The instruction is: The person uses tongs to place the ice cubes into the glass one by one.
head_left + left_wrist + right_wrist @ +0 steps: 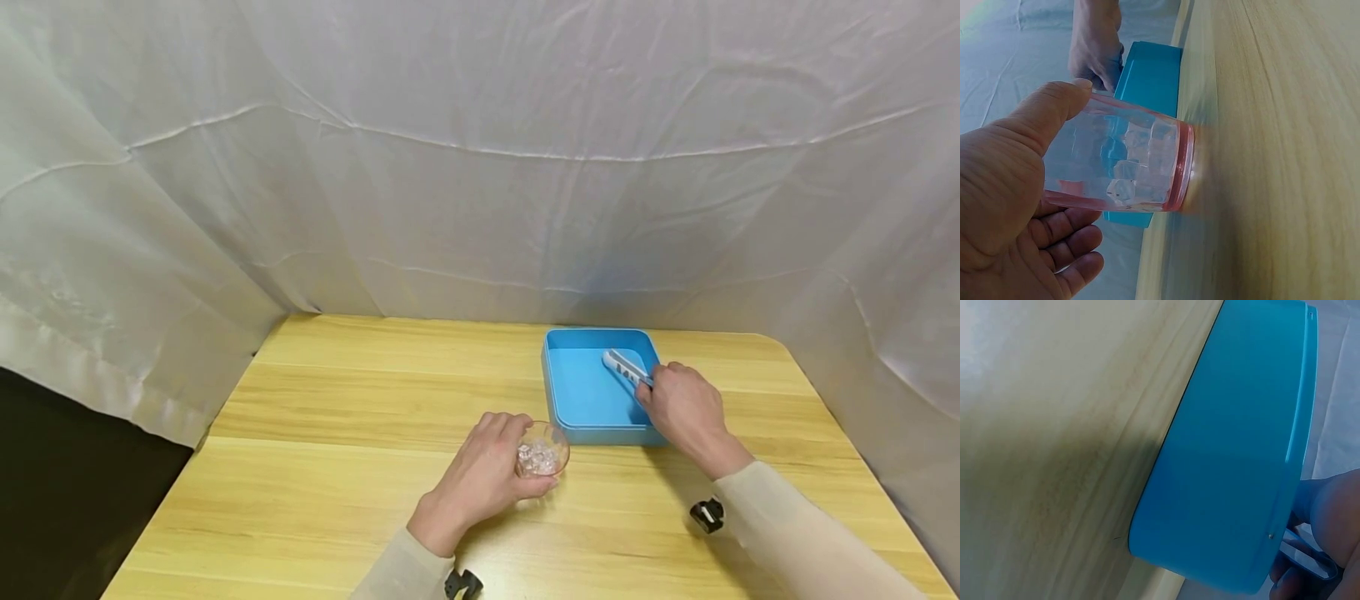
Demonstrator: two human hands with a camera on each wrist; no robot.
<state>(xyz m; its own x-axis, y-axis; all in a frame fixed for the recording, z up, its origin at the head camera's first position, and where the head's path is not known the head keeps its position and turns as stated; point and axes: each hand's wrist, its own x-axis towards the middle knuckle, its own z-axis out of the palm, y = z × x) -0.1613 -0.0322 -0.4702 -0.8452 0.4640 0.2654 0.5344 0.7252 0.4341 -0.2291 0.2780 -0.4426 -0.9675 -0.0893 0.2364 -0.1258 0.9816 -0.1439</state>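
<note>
A clear cup (553,471) with a pinkish tint stands upright, its base on or just above the table. Several clear cubes, like ice, lie in its lower part. My left hand (480,471) holds the cup from the left, thumb along the near side and fingers on the far side. Over the right part of a shallow blue tray (600,435), my right hand (686,408) grips white-and-grey tongs (624,367). Their far ends point left and away, inside the tray. In the right wrist view, the bent end of the tongs (1329,570) shows among partly hidden fingers.
The wooden table (337,475) runs up to a pale curtain (480,225) at the back and sides. The tray sits near the back edge, just beyond the cup and to its right. A dark area (67,492) lies past the table's left edge.
</note>
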